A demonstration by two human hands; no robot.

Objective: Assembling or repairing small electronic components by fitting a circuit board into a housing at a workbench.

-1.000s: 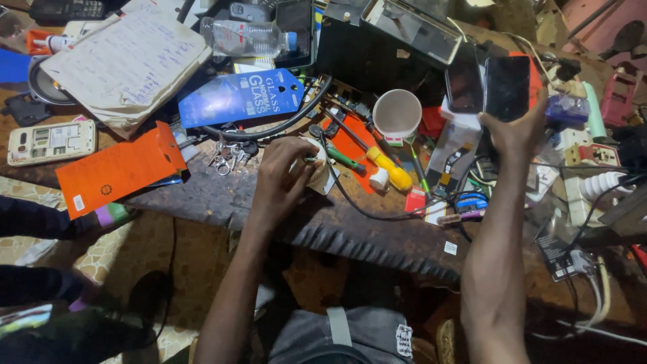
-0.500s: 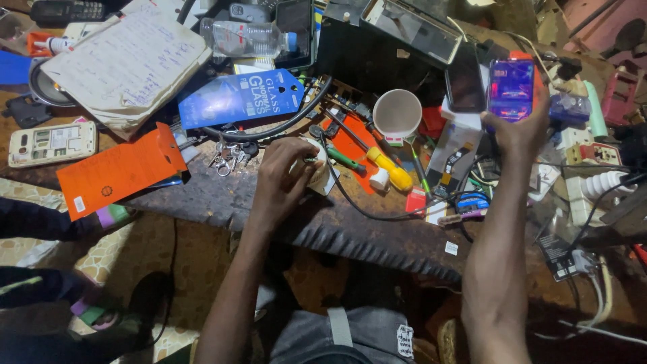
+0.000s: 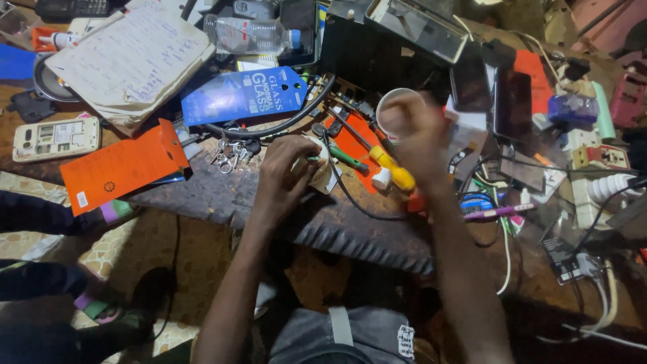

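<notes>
Cluttered workbench, white part under left hand

Left hand: curled on a small white part at the counter edge.
Right hand: blurred, raised over the white cup.
Yellow-handled screwdriver: lay between both hands.

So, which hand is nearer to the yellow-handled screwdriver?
Right. The right hand blurs just above the yellow-handled screwdriver; the left hand rests farther left.
</notes>
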